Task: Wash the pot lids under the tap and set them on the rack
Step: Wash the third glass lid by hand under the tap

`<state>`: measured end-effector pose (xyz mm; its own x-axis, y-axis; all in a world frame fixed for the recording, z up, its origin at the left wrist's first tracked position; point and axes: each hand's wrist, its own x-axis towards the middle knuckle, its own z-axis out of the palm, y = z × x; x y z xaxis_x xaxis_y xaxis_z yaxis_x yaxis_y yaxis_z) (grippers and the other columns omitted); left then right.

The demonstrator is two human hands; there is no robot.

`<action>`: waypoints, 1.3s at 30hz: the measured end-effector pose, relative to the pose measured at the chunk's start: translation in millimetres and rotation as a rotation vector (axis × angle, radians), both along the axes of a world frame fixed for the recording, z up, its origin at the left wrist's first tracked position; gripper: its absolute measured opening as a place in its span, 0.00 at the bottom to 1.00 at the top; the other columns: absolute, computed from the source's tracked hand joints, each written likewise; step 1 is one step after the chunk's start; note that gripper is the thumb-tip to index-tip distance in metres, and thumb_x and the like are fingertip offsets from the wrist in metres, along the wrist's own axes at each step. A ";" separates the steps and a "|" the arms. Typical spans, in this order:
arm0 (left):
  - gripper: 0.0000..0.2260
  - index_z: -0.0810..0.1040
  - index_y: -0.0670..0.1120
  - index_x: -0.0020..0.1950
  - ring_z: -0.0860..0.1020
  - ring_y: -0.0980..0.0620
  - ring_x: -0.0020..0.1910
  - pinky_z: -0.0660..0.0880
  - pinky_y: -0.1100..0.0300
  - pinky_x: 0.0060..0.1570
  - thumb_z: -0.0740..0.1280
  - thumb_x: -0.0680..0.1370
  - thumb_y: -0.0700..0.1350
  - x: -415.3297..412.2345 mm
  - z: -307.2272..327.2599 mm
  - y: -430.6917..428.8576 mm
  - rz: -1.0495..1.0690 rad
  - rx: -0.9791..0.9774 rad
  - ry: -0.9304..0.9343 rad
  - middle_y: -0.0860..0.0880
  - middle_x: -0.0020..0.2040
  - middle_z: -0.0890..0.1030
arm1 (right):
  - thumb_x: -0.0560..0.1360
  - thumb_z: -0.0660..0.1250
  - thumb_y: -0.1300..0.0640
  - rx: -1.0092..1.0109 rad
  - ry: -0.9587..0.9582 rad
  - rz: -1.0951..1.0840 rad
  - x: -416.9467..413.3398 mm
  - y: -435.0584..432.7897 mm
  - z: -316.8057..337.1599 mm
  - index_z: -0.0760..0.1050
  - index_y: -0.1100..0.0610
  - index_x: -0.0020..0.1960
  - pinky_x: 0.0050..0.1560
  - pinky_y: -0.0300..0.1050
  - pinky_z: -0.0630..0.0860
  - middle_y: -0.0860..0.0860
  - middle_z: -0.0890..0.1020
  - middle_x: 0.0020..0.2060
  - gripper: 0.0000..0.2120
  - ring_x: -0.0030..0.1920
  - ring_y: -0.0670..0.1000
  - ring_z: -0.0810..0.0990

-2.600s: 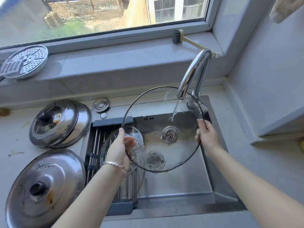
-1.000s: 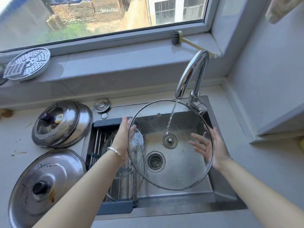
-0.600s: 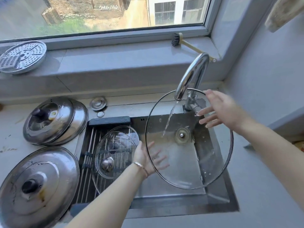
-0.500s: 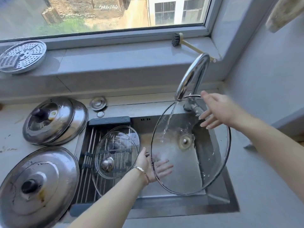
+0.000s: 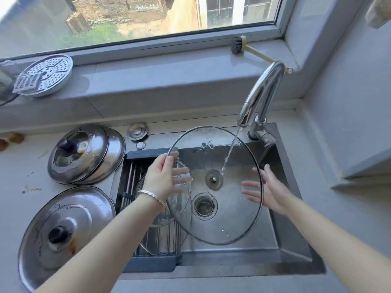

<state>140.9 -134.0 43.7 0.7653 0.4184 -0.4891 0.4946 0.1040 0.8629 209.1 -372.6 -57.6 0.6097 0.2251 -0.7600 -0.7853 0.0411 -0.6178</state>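
Currently the large glass lid (image 5: 214, 179) is held tilted over the sink (image 5: 243, 258), clear of the basin floor. The stream of water (image 5: 229, 151) from the tap (image 5: 261, 96) lands on the glass just above and right of the lid's central knob. The left hand (image 5: 163, 178) takes the left rim, with the thumb on the near face and the fingers spread on the far face, visible through the glass. The right hand (image 5: 269, 191) is wide and flat, its fingers straight and splayed behind the glass, so it props the right rim rather than gripping it. The step in hand appears to be rinsing, and racking is not yet done. Immediately left, the rack (image 5: 132, 178) spans the left part of the sink and carries a smaller glass lid (image 5: 163, 235), which the large lid partly overlaps from this viewpoint. On the counter beyond lie a domed steel lid (image 5: 84, 153), apparently resting on another, and a broad steel lid (image 5: 65, 227). Both show residue and are probably awaiting their turn. The next move likely calls for turning the lid so the water reaches the unrinsed areas. After that it needs a firmer hold from both hands and a leftward transfer. Wet glass may slip, and space on the rack beside the smaller lid looks limited.
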 end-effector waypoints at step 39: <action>0.12 0.67 0.41 0.55 0.82 0.44 0.38 0.82 0.55 0.35 0.65 0.77 0.44 -13.0 53.9 -51.6 0.088 -0.190 -0.012 0.37 0.48 0.78 | 0.78 0.59 0.56 -0.801 -1.290 0.880 -66.8 42.2 127.4 0.72 0.57 0.56 0.41 0.50 0.72 0.55 0.83 0.44 0.09 0.45 0.61 0.81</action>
<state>127.9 -185.6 97.7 0.7364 0.3850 -0.5563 0.4659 0.3075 0.8297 142.3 -330.4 69.8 0.7722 0.6353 -0.0105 0.5597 -0.6879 -0.4621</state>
